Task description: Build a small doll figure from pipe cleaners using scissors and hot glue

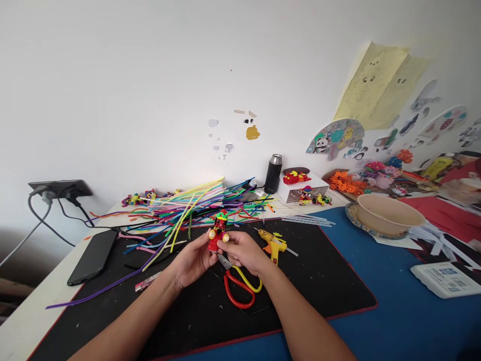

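A small pipe-cleaner figure [219,231] in red, black, green and yellow is held upright over the black mat. My left hand [195,260] grips its left side and base. My right hand [242,252] pinches its lower right side. Just below the hands lie scissors [239,291] with one red and one yellow handle, their blades partly hidden by my right hand. A yellow glue gun [273,244] rests on the mat to the right of my right hand.
Behind the hands is a pile of colourful pipe cleaners [191,200]. A phone [92,256] lies left. A black bottle [273,174] and white box [300,188] stand at the wall. A beige bowl [391,213] and white container [447,279] are right.
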`<action>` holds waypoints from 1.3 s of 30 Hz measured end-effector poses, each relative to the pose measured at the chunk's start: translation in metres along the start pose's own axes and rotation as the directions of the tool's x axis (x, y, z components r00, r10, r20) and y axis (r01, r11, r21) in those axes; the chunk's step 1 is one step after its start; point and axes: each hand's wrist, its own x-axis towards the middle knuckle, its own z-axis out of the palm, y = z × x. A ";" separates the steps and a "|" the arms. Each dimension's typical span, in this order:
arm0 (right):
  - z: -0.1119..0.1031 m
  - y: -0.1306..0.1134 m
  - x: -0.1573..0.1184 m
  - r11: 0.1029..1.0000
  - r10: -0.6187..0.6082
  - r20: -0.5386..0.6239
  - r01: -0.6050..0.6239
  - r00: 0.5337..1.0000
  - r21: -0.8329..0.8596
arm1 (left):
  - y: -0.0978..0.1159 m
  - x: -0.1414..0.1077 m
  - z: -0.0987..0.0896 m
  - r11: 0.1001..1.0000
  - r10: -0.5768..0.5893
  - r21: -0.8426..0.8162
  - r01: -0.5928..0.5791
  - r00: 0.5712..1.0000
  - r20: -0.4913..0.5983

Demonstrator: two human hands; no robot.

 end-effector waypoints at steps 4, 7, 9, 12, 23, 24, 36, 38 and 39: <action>0.002 -0.002 -0.001 1.000 0.003 0.000 -0.003 1.000 0.002 | -0.001 0.000 -0.001 1.000 -0.013 -0.025 0.013 1.000 -0.004; 0.003 -0.003 -0.002 1.000 0.005 0.001 -0.005 1.000 -0.006 | -0.002 0.000 -0.002 0.999 -0.015 -0.037 0.015 1.000 -0.006; 0.004 -0.004 -0.002 1.000 0.009 0.003 -0.009 1.000 -0.013 | -0.003 0.000 -0.003 0.999 -0.021 -0.043 0.021 1.000 -0.002; 0.005 -0.005 -0.002 1.000 0.011 0.006 -0.011 1.000 -0.013 | -0.005 0.000 -0.003 0.999 -0.014 -0.051 0.014 1.000 0.014; 0.010 -0.002 -0.001 0.999 -0.031 -0.026 0.030 0.999 -0.032 | -0.003 0.000 -0.004 0.995 0.097 -0.025 -0.096 0.994 0.042; 0.010 -0.002 -0.001 0.999 -0.039 -0.033 0.038 0.999 -0.035 | -0.003 0.000 -0.003 0.995 0.098 -0.024 -0.097 0.994 0.039; 0.008 -0.003 0.001 0.989 -0.146 -0.199 0.144 0.969 -0.024 | 0.020 0.005 -0.003 0.953 0.282 -0.084 -0.292 0.953 -0.109; 0.011 -0.003 0.000 0.986 -0.164 -0.157 0.159 0.974 -0.044 | 0.017 0.007 -0.005 0.955 0.279 -0.072 -0.289 0.952 -0.126; 0.012 -0.002 -0.001 0.985 -0.167 -0.133 0.161 0.977 -0.053 | 0.016 0.008 -0.006 0.955 0.281 -0.066 -0.290 0.952 -0.123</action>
